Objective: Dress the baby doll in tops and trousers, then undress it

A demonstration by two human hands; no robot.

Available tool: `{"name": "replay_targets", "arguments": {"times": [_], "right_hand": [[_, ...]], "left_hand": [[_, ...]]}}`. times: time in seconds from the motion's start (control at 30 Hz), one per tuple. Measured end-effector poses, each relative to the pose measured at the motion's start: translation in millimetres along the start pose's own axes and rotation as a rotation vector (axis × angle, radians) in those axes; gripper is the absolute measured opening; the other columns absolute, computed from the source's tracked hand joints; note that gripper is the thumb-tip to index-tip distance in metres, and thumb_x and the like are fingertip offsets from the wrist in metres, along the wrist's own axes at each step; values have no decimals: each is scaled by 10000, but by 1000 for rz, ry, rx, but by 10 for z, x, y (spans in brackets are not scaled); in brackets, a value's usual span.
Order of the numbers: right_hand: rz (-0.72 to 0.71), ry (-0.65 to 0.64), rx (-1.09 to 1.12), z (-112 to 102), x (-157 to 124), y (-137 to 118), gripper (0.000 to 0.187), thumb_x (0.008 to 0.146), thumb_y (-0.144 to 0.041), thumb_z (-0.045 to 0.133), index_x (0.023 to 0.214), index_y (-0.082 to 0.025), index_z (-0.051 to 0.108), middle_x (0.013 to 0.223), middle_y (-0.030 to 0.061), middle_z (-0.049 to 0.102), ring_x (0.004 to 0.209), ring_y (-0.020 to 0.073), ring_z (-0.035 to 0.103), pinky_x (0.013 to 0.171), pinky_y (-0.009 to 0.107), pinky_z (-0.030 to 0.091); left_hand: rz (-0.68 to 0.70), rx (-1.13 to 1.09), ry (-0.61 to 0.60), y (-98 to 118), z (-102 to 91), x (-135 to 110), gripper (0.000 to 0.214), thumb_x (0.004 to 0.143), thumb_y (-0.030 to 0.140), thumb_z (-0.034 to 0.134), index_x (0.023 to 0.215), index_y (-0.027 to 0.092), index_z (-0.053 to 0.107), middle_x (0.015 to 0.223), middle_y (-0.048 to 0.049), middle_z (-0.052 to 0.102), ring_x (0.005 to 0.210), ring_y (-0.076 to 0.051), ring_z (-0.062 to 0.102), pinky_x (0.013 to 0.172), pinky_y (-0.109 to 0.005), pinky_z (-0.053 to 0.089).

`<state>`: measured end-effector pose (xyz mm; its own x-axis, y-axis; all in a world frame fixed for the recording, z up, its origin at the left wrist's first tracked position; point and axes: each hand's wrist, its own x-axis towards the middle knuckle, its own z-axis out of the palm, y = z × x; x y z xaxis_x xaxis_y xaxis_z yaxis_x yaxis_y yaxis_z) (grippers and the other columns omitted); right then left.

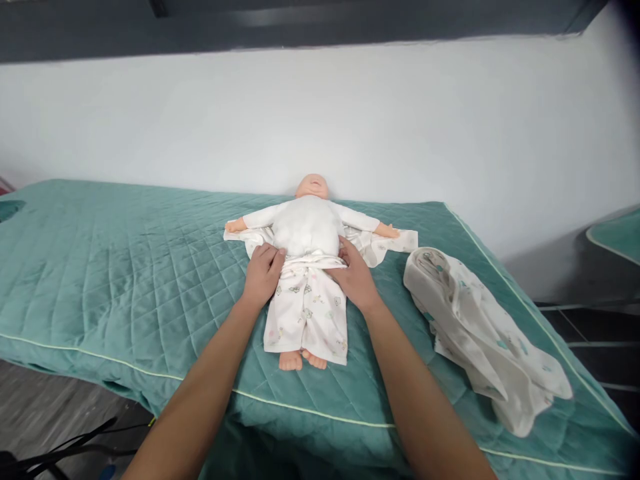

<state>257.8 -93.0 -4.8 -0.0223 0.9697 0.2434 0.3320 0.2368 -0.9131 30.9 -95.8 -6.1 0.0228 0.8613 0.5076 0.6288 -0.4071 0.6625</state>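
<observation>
A baby doll [307, 223] lies on its back on a teal quilted mattress [125, 267], head toward the wall, arms spread. It wears a white top and white printed trousers [306, 313]. My left hand [263, 273] grips the trousers' waistband at the doll's left-side hip as I see it. My right hand [356, 273] grips the waistband on the other side. Both hands have fingers curled onto the fabric. A white printed cloth [395, 241] lies spread under the doll's arms.
A crumpled white printed garment [480, 333] lies on the mattress to the right of the doll. A white wall [320, 120] stands just behind the doll's head. Dark floor [590, 327] shows at the right, and cables at the lower left.
</observation>
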Motion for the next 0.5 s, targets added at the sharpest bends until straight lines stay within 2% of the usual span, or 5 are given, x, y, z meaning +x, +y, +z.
{"name": "replay_targets", "arguments": {"times": [0.13, 0.27, 0.33, 0.5], "right_hand": [[71, 11, 84, -23, 54, 41, 1153, 650, -398, 838, 1594, -194, 209, 1024, 36, 568, 953, 236, 598, 1011, 478, 471], [156, -150, 162, -133, 157, 17, 1309, 646, -402, 872, 1635, -210, 36, 1036, 46, 646, 940, 249, 651, 947, 476, 522], [188, -230, 198, -199, 212, -16, 1318, 637, -381, 887, 1642, -209, 53, 1071, 67, 690, 968, 261, 675, 925, 458, 543], [153, -371, 253, -301, 270, -108, 1089, 697, -361, 867, 1610, -263, 282, 1308, 95, 674, 1198, 282, 638, 1035, 427, 517]], "left_hand": [[-1, 3, 2, 1, 3, 0, 407, 1028, 407, 413, 660, 234, 401, 763, -25, 540, 825, -205, 521, 807, -387, 417], [-1, 10, 0, -4, 12, 3, 411, 1030, 411, 408, 660, 233, 398, 757, -23, 533, 829, -202, 519, 816, -380, 416], [2, 10, 4, -5, 14, 6, 413, 1030, 403, 408, 654, 232, 392, 752, -23, 529, 826, -202, 516, 814, -380, 411], [-6, -5, -6, 8, 12, 11, 408, 1027, 392, 410, 654, 229, 387, 745, -19, 500, 821, -200, 502, 806, -372, 396]]}}
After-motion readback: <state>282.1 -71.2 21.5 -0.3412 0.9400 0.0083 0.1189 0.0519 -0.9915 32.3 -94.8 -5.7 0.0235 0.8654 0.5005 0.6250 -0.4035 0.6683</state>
